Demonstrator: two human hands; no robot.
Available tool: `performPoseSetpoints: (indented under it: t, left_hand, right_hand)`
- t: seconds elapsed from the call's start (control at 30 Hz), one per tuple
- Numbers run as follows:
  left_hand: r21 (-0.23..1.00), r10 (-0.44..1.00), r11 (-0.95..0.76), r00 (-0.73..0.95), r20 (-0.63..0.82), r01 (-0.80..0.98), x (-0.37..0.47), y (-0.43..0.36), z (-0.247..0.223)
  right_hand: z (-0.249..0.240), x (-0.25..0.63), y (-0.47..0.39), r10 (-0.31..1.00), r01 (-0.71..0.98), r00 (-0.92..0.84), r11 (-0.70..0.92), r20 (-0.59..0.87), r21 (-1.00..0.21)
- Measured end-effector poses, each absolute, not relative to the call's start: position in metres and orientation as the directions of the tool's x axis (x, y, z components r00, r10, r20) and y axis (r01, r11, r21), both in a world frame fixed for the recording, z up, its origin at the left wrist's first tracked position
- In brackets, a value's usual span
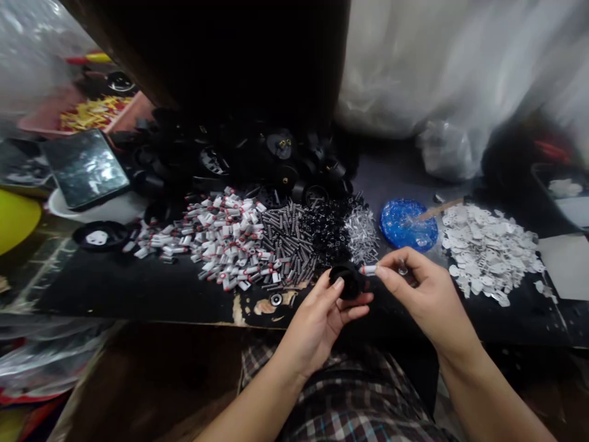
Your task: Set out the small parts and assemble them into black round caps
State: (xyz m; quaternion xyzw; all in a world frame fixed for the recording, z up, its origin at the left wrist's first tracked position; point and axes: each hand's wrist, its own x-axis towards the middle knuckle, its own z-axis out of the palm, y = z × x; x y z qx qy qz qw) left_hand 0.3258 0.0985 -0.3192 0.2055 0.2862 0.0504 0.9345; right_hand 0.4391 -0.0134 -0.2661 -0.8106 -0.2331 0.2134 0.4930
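A round black cup-like part (pixel 346 281) is held in my left hand (pixel 317 319), its hollow side facing up. Just right of it, my right hand (pixel 421 291) pinches a small white piece with a red band (pixel 368 269) between thumb and forefinger, close to the black part's rim. A small shiny piece (pixel 402 266) also shows at the fingers of my right hand. Beyond the hands lie piles of white and red pieces (pixel 230 236), metal springs (pixel 289 236), small black parts (pixel 327 227) and small silvery pieces (pixel 361 230).
A blue dish (pixel 408 224) with a wooden stick (pixel 437 210) stands beside a pile of flat white pieces (pixel 494 248). Black round parts (pixel 280 147) crowd the back. A pink tray (pixel 124 113) sits back left; plastic bags (pixel 446 147) are back right.
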Motion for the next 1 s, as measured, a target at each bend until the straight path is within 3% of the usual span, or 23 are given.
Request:
performPoseSetpoints:
  t: [0.13,0.33,0.47,0.53,0.6,0.7,0.8,0.87,0.93,1.0]
  left_hand:
    - [0.466,0.233,0.884,0.839,-0.492,0.027,0.320,0.097,-0.322]
    - [0.820,0.480,0.572,0.812,-0.334,-0.001,0.307,0.094,-0.330]
    - [0.774,0.401,0.632,0.844,-0.357,0.027,0.304,0.094,-0.330]
    - [0.698,0.329,0.715,0.862,-0.386,0.040,0.302,0.095,-0.330]
    - [0.650,0.270,0.757,0.875,-0.403,0.066,0.297,0.095,-0.332]
    - [0.679,0.206,0.722,0.896,-0.393,0.132,0.286,0.098,-0.337]
    - [0.710,0.166,0.681,0.907,-0.387,0.179,0.277,0.101,-0.341]
    - [0.677,0.190,0.718,0.890,-0.415,0.163,0.276,0.103,-0.341]
    - [0.637,0.285,0.765,0.837,-0.467,0.095,0.278,0.104,-0.341]
    - [0.630,0.407,0.777,0.756,-0.512,0.009,0.282,0.105,-0.341]
  right_hand:
    - [-0.262,0.436,-0.013,0.623,0.290,0.781,-0.436,-0.053,-0.852]
    - [-0.260,0.430,-0.018,0.684,0.434,0.730,-0.471,-0.007,-0.768]
    - [-0.259,0.427,-0.022,0.735,0.539,0.672,-0.404,0.088,-0.739]
    - [-0.260,0.428,-0.025,0.756,0.442,0.655,-0.403,-0.019,-0.802]
    - [-0.262,0.430,-0.029,0.798,0.202,0.559,-0.396,-0.226,-0.896]
    - [-0.268,0.432,-0.032,0.825,-0.126,0.373,-0.408,-0.424,-0.904]
    - [-0.276,0.430,-0.030,0.800,-0.165,0.388,-0.428,-0.457,-0.889]
    - [-0.282,0.427,-0.023,0.797,-0.098,0.422,-0.434,-0.432,-0.896]
    - [-0.289,0.426,-0.011,0.778,0.124,0.522,-0.475,-0.350,-0.871]
    - [-0.299,0.424,0.002,0.754,0.440,0.621,-0.562,-0.215,-0.700]
